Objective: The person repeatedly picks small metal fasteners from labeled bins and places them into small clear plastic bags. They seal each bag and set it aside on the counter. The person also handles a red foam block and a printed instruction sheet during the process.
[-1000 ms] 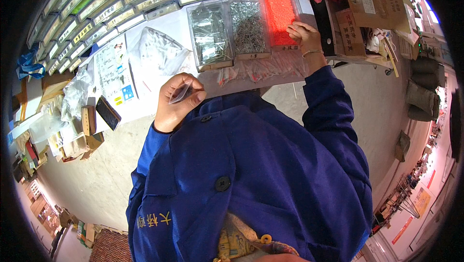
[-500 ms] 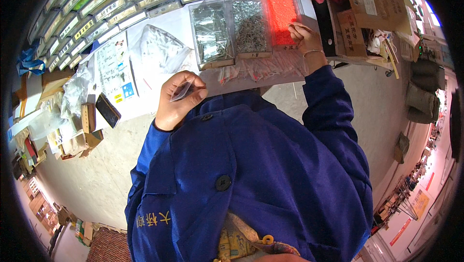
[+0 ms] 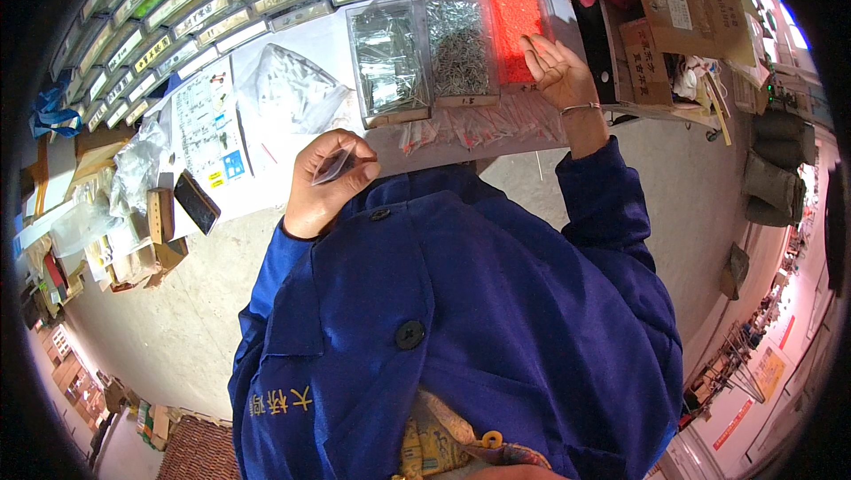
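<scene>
Small clear bag (image 3: 334,165) is sitting pinched in our left hand (image 3: 324,180), close to the chest, long axis approx. level. We're holding our right hand (image 3: 557,72) loose and empty, fingers spread, over the red-parts tray (image 3: 516,23). Bag lies left & nearer the body vs. trays; metal-pin tray (image 3: 459,46) is sitting between, w/ filled packets (image 3: 479,130) along the table edge.

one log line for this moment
left hand: holds small clear bag | right hand: open by red parts tray

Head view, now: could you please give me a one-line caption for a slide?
Left hand holds a small clear bag; right hand rests open at the tray of red parts.
</scene>
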Tool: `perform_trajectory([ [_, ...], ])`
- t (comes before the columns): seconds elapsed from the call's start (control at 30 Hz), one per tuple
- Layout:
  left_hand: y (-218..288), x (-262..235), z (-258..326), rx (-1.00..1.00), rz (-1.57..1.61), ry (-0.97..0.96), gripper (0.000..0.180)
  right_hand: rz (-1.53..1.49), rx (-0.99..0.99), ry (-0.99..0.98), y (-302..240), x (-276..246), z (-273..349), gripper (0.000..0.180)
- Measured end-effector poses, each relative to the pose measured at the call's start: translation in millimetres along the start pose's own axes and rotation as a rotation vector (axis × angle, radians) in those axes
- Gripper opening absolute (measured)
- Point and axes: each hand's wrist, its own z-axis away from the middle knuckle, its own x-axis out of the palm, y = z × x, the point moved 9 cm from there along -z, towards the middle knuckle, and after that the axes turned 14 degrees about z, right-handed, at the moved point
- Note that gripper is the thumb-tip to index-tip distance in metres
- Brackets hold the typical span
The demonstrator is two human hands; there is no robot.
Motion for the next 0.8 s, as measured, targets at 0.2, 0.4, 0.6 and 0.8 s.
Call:
perform_trajectory([
  [0.2, -1, 1, 0, 0.002, 0.004, 0.0, 0.015, 0.043, -0.008, 0.006, -4, 11, 9, 0.054],
  [0.4, -2, 0, 1, -0.003, 0.012, -0.008, 0.016, 0.036, -0.009, -0.032, -3, 14, 10, 0.051],
  [0.6, -3, -2, 3, 0.0, 0.003, 0.0, 0.017, 0.002, -0.012, -0.137, 2, -24, -25, 0.037],
  [0.8, -7, 0, 3, -0.017, 0.018, -0.007, 0.017, 0.89, -0.06, 0.062, 5, -82, -69, 0.019],
])
